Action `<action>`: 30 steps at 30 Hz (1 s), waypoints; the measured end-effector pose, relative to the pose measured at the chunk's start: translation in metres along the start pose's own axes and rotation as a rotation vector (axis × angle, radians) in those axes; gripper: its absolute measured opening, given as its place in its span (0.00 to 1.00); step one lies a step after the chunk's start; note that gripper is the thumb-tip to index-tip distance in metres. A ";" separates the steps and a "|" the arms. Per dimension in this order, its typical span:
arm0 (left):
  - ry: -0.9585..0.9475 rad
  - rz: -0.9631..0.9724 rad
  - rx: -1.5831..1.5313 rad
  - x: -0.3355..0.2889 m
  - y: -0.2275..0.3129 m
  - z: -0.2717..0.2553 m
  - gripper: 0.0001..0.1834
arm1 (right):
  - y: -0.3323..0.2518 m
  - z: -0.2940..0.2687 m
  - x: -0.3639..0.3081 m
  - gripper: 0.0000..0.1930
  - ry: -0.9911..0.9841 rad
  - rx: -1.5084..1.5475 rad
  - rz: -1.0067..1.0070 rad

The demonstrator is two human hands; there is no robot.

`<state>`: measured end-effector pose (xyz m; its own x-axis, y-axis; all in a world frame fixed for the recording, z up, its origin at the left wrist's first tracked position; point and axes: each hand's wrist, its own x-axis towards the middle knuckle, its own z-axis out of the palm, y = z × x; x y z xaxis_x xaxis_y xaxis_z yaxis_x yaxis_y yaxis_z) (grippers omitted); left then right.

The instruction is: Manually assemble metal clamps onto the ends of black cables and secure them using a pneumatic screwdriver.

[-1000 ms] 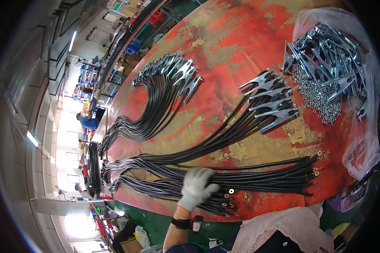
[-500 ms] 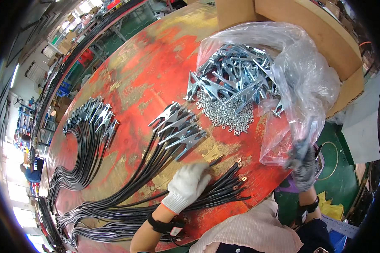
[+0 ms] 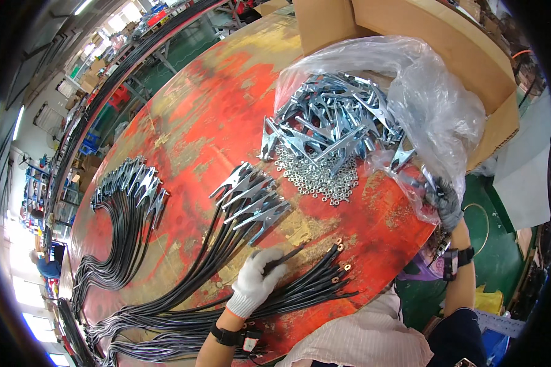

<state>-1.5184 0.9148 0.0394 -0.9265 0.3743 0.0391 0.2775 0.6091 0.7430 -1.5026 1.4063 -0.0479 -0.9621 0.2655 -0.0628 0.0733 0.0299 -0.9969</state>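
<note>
My left hand (image 3: 256, 278), in a white knitted glove, is closed around a black cable (image 3: 288, 255) near its end, which points up and right. Below it lie several loose black cables (image 3: 312, 278) with copper ring lugs. My right hand (image 3: 445, 205), in a grey glove, is at the table's right edge beside the clear plastic bag (image 3: 438, 110). A silvery spring clamp (image 3: 429, 178) shows at its fingers, which are partly blurred. Many such clamps (image 3: 337, 116) are heaped at the bag's mouth, with a pile of small nuts (image 3: 318, 177) in front.
Cables with clamps on their ends (image 3: 251, 202) lie mid-table; another such bundle (image 3: 125, 183) lies farther left. An open cardboard box (image 3: 434, 33) stands behind the bag. The red, worn table (image 3: 208, 116) has a curved edge. Green floor (image 3: 477, 257) shows at right.
My right hand has moved up toward the clamp pile, and the bag's loose lower edge has bunched up. My left hand has turned slightly, so more of the cable end shows.
</note>
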 end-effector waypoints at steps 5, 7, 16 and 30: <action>-0.009 -0.051 -0.044 -0.012 0.007 -0.005 0.14 | -0.076 0.040 -0.050 0.18 -0.201 -0.038 0.146; -0.035 -0.094 -0.068 -0.014 0.013 -0.010 0.14 | -0.096 0.066 -0.064 0.22 -0.306 0.075 0.115; -0.209 -0.046 0.053 -0.025 0.036 -0.024 0.14 | -0.112 0.157 -0.056 0.14 -0.792 -0.187 -0.468; -0.360 0.016 -0.091 -0.039 0.032 -0.034 0.19 | -0.098 0.215 -0.059 0.16 -0.988 -0.200 -0.504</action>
<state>-1.4819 0.8959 0.0839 -0.7692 0.6148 -0.1743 0.2522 0.5426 0.8012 -1.5095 1.1810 0.0428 -0.6735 -0.6972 0.2456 -0.4267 0.0954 -0.8993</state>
